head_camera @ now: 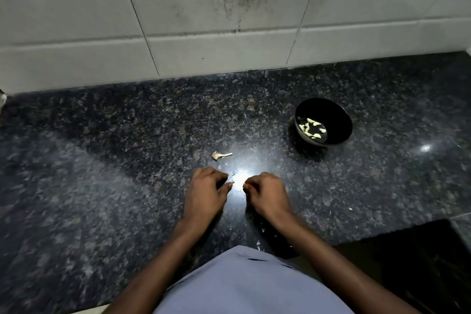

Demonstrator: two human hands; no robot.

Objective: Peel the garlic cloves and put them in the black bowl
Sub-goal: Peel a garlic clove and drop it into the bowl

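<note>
Granite countertop [102, 160], dark and speckled, with a bright lamp glare just ahead of the hands. Black bowl [324, 122] sits to the right and farther back, well apart from both hands, upright. Peeled garlic cloves [312, 127] lie in a loose pile at the bottom of the bowl, pale yellow-white; a fair number, exact count not readable. Their long axes run every which way, several curved like crescents, none lined up with another. Bare garlic stem [221, 155] with its root plate lies on the counter just beyond the left hand, long axis roughly left to right, flared root end to the left, thin stalk tip pointing right and a little back. No whole cloves show loose on the counter. Small flecks of papery skin [262, 231] are scattered near the right forearm. Left hand [206, 191] and right hand [267, 192] rest low over the counter, knuckles up, fingers curled inward toward each other across the glare. A tiny dark bit shows at the left fingertips; cannot tell whether it is a clove, a scrap of skin, or nothing held. Right hand's fingers are pinched narrow, contents hidden by glare and by the hand itself. Judgement: task is far along, bulb stripped to its stem, most cloves already in the bowl; at most one last clove remains in the fingers to peel and carry right.
</note>
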